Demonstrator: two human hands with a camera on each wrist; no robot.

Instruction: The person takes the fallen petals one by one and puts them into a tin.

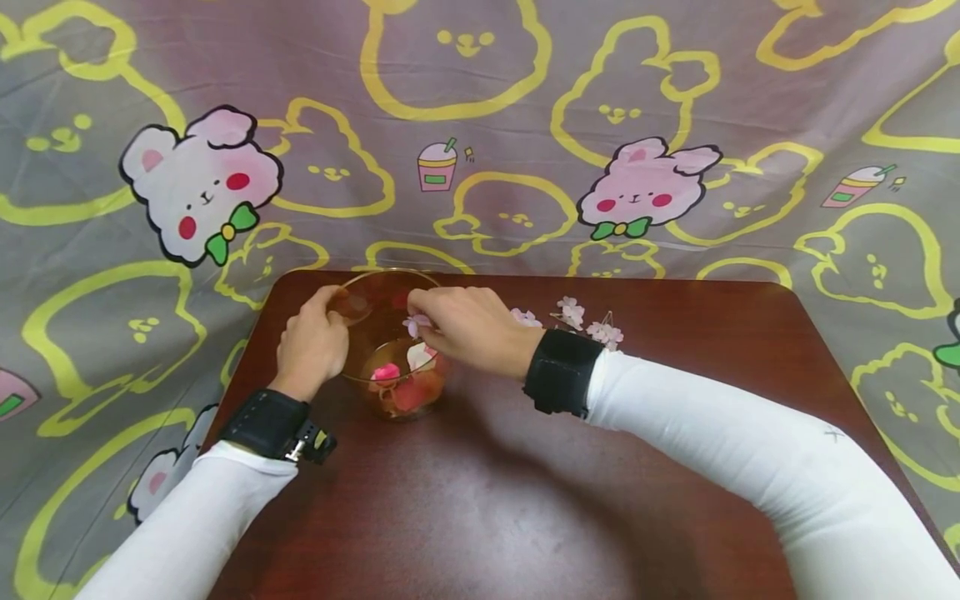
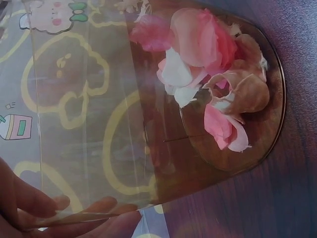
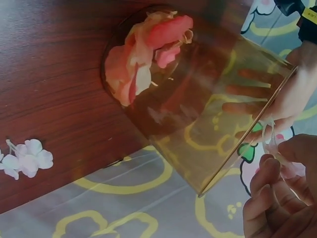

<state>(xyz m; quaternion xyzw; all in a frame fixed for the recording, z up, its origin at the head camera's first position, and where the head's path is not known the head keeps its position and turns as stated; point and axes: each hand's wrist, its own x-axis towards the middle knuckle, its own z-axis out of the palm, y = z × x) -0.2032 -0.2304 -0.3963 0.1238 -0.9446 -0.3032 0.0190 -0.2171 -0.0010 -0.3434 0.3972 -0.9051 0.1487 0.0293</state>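
Note:
A clear amber vase (image 1: 375,329) with a wide round rim stands upright at the back left of the table. My left hand (image 1: 311,343) grips its left side near the rim, fingers spread along the outer wall. With thumb and fingertips, my right hand (image 1: 468,325) pinches a small pale pink blossom (image 1: 414,325) over the opening; its thin stem shows beside the rim in the right wrist view. Inside the vase, pink, white and peach artificial petals (image 2: 213,44) lie loosely heaped at the bottom. Pale blossoms (image 1: 572,312) lie on the table, some partly behind my right wrist.
The dark red-brown table (image 1: 450,533) has rounded back corners. Behind it hangs a grey curtain (image 1: 510,150) printed with yellow outlines and rabbits, close against the table's back edge. A black band (image 1: 562,371) sits on each wrist.

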